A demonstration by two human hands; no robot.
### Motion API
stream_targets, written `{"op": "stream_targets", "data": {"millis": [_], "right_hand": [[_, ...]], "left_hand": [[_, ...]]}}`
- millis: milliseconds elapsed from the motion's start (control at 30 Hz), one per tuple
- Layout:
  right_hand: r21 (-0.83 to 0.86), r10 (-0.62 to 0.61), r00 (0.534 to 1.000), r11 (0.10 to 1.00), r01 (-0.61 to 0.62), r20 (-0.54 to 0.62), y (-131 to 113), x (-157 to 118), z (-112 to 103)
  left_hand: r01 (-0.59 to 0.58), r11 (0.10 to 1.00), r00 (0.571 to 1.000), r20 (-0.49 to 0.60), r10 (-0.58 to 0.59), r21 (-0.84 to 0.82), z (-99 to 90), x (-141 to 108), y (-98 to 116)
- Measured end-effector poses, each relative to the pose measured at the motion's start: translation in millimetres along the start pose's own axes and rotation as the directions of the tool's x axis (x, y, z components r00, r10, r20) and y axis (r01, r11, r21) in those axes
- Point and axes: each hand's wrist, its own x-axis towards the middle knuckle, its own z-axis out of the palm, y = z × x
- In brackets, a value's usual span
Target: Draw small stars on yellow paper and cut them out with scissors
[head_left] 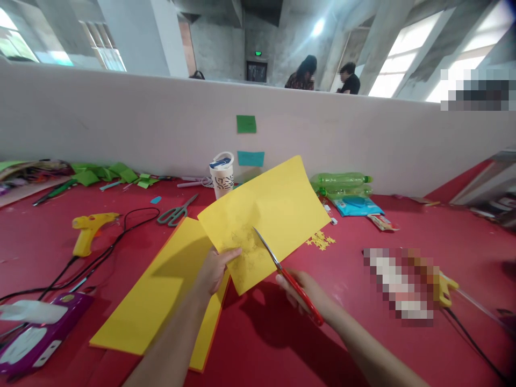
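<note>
A yellow sheet (278,199) with dark smudged marks near its lower left is raised above the table. My left hand (217,269) pinches its lower left edge, thumb on top. In my right hand (302,293) is a pair of red-handled scissors (279,264), its blades lying over the sheet's lower edge and pointing up and left. Whether the blades have cut into the sheet I cannot tell. Beneath my left forearm lie stacked yellow sheets (161,290) with an orange edge. Small yellow stars (321,240) are piled just right of the raised sheet.
Green-handled scissors (175,213), a yellow glue gun (91,231) with cords and a purple power strip (44,333) lie left. A paper cup (223,174) stands behind the sheet. Green bottles (342,183) and a blue packet (358,206) sit back right; another glue gun (445,290) lies right.
</note>
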Motion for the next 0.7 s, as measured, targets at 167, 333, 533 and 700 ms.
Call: {"op": "stream_targets", "data": {"millis": [167, 333, 533, 700], "right_hand": [[0.058, 0.149, 0.989, 0.987, -0.150, 0.025, -12.8, 9.4, 1.8], [0.032, 0.200, 0.980, 0.979, -0.199, -0.004, -21.2, 12.9, 2.4], [0.042, 0.209, 0.978, 0.977, -0.208, -0.009, -19.0, 11.0, 0.0], [0.050, 0.174, 0.985, 0.983, -0.175, 0.018, -19.3, 9.6, -0.8]], "left_hand": [[0.040, 0.999, 0.999, 0.010, -0.040, -0.001, -8.2, 6.9, -3.2], [0.060, 0.998, 0.998, -0.010, -0.059, 0.005, -13.8, 12.5, -7.3], [0.099, 0.994, 0.994, -0.044, -0.101, -0.050, -10.1, 12.1, -6.2], [0.115, 0.990, 0.993, -0.015, -0.116, -0.077, -10.4, 11.5, -4.9]]}}
